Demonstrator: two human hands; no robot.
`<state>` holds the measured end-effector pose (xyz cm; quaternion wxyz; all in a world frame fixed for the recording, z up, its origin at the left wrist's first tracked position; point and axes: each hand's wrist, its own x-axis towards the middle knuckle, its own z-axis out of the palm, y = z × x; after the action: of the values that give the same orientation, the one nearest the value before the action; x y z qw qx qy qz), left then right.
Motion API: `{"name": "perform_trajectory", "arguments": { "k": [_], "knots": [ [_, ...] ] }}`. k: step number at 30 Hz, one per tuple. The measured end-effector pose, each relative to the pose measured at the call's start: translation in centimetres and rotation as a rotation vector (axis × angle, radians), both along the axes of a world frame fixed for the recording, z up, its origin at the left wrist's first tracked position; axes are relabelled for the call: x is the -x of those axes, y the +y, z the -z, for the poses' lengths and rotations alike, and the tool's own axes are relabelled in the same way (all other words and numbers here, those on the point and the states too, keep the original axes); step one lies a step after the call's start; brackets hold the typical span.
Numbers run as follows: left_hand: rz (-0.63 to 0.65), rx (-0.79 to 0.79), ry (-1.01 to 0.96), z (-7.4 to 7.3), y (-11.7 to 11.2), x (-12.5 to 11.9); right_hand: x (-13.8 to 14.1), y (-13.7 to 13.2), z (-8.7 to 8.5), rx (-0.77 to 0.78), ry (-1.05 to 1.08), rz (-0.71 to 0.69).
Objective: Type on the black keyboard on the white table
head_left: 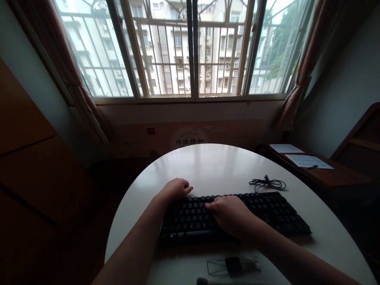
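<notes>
A black full-size keyboard lies on the round white table, its cable bundled behind it. My left hand is at the keyboard's far left corner, fingers curled in and thumb pointing right; whether it grips anything there is hidden. Over the middle of the keys, my right hand is closed, with a fingertip down near the upper letter rows. What its fingers hold, if anything, cannot be made out. Nearer to me lies a wire keycap puller with a black handle.
The coiled black cable rests behind the keyboard. A grey ribbed handle shows at the bottom edge. To the right, a brown side table bears printed sheets and a pen. Barred windows stand beyond.
</notes>
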<state>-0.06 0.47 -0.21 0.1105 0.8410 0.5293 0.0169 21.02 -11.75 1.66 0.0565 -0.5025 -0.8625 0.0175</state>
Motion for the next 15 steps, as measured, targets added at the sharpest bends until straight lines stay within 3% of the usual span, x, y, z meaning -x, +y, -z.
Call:
{"name": "perform_trajectory", "arguments": {
  "k": [8, 15],
  "knots": [
    [0.000, -0.016, -0.006, -0.1, -0.2, 0.0, 0.2, 0.1, -0.1, 0.011, 0.008, 0.001],
    [-0.005, 0.009, -0.010, -0.4, -0.4, 0.0, -1.3, 0.1, -0.4, 0.050, 0.059, 0.004]
  ]
}}
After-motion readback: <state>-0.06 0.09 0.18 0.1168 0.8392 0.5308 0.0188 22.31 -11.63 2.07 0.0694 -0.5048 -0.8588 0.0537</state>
